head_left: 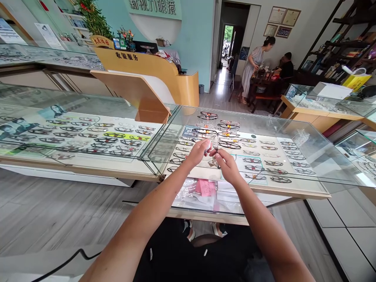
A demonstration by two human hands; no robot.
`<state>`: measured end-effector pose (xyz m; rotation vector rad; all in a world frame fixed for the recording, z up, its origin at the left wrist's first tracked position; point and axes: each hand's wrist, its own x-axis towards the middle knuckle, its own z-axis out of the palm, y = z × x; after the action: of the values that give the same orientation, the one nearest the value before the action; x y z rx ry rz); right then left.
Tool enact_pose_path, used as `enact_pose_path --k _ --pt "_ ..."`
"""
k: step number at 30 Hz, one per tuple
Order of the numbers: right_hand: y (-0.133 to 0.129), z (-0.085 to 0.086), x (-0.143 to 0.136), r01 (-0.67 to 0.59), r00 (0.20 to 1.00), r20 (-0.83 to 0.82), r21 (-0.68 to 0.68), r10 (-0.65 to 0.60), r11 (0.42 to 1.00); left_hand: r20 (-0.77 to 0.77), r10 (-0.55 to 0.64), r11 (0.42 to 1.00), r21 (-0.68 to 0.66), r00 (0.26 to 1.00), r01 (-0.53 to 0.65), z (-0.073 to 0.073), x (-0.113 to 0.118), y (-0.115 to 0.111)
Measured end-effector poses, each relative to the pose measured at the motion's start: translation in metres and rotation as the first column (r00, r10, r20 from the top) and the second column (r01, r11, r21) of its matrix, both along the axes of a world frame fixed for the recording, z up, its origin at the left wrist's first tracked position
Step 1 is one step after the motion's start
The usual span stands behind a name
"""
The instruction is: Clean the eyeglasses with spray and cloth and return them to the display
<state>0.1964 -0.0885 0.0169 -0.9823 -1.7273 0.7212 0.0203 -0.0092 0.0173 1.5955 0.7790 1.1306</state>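
Forearms (152,211) outstretched | hands (229,166) at eyeglasses (215,144) | glass display case (293,131) beneath

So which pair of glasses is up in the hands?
The thin-framed pair in the right hand's fingers, right hand opposite left hand; the other pairs lie in rows in the display counter.

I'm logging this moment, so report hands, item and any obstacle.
Right hand gripping eyeglasses. Left hand close alongside, exact grip unclear. Glass-topped display case beneath both hands.
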Motion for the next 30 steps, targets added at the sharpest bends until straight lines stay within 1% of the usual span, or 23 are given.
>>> enact_pose_path --k 2,4,8,12,16,19,24,27,29,30 --pt "0.000 0.000 0.001 0.013 0.999 -0.043 -0.009 -0.013 1.000 0.007 -0.006 1.000 -0.004 1.000 0.007 0.001 0.000 -0.001" --pt "0.002 -0.001 0.003 0.052 0.992 -0.118 -0.021 -0.054 0.998 -0.014 -0.022 1.000 -0.001 1.000 0.022 0.001 0.001 -0.003" --pt "0.008 -0.002 0.009 0.121 0.950 -0.284 -0.053 -0.131 0.991 -0.112 -0.076 0.996 0.045 0.991 0.082 -0.003 0.003 -0.005" --pt "0.011 -0.002 0.011 0.114 0.926 -0.349 -0.107 -0.145 0.988 -0.242 -0.098 0.991 0.063 0.965 0.117 -0.013 0.005 -0.006" --pt "0.011 -0.003 0.010 0.082 0.920 -0.371 -0.128 -0.124 0.988 -0.282 -0.114 0.991 0.033 0.953 0.128 -0.019 0.006 -0.005" --pt "0.011 -0.004 0.010 0.080 0.919 -0.373 -0.140 -0.128 0.987 -0.273 -0.123 0.990 0.027 0.954 0.135 -0.018 0.006 -0.005" --pt "0.009 -0.001 0.010 0.082 0.917 -0.376 -0.144 -0.131 0.986 -0.200 -0.139 0.988 0.032 0.970 0.148 -0.008 0.007 -0.008" --pt "0.009 0.001 0.011 0.097 0.914 -0.378 -0.153 -0.149 0.984 -0.103 -0.096 0.995 0.004 0.990 0.097 -0.001 0.005 -0.009" --pt "0.010 0.001 0.011 0.104 0.905 -0.392 -0.172 -0.165 0.980 -0.031 -0.024 1.000 0.012 0.999 0.024 0.000 0.000 -0.006" --pt "0.010 0.002 0.011 0.105 0.899 -0.403 -0.183 -0.172 0.977 -0.008 0.030 0.999 0.032 1.000 -0.030 0.000 -0.003 -0.002"
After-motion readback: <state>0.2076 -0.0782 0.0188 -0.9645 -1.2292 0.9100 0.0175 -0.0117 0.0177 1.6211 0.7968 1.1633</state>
